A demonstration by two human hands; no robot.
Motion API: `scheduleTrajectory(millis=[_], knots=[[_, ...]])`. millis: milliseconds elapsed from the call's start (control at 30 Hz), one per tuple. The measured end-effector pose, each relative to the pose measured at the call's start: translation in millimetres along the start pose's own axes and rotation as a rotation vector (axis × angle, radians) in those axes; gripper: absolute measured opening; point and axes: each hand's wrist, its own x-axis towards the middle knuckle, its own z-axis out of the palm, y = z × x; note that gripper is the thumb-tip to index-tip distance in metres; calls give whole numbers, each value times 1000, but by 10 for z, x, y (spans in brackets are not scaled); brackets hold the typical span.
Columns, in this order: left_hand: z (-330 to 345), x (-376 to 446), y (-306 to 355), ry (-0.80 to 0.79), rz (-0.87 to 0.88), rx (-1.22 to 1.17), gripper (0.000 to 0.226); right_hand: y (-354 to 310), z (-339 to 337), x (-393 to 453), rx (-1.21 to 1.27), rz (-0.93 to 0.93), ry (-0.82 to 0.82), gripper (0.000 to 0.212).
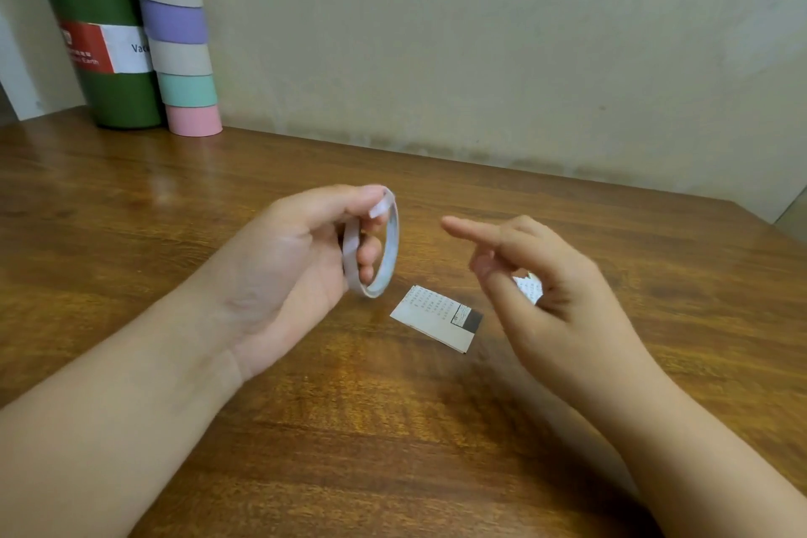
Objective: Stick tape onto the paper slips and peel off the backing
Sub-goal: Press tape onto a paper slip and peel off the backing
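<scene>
In the upper left of the frame a dark green bottle (109,57) with a red and white label stands on the wooden table (174,197), close against the pale wall. Just to its right, touching or nearly touching it, rises a leaning stack of wide tape rolls (179,31) in teal, beige, purple and pink, the pink one at the bottom resting on the table.

Left of centre, the left hand (297,258) is raised above the table with its palm turned towards the middle of the frame. Its fingers are curled through and around a thin ring of white tape, the tape roll (371,249), which stands nearly on edge in the grip; the thumb lies over the top of the ring, where a short loose end of tape shows.

Just right of centre and a little lower, a small printed paper slip (436,317) lies flat on the table, with a dark patch at its right corner. It lies apart from both hands, between them.

Right of centre, the right hand (546,288) hovers above the table. Its index finger points left towards the roll, while the thumb and the other fingers are curled and pinch a second paper slip (529,287), of which only a small white, printed piece shows between them.
</scene>
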Motion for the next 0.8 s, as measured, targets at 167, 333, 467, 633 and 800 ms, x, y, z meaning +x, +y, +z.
scheduleTrajectory(millis=[167,333,467,633,800], knots=[[33,-29,19,28,59,239,28,0,-106,22,-54,66,189,15],[129,-75,-52,-19,58,438,35,-87,-94,18,-120,-26,233,6],[173,-86,-93,-54,61,510,39,-75,-63,12,-164,-44,228,4],[202,-89,-115,-107,82,541,41,-46,-20,10,-229,-58,236,4],[200,-88,-145,-138,92,573,44,-25,-12,7,-271,-56,248,2]])
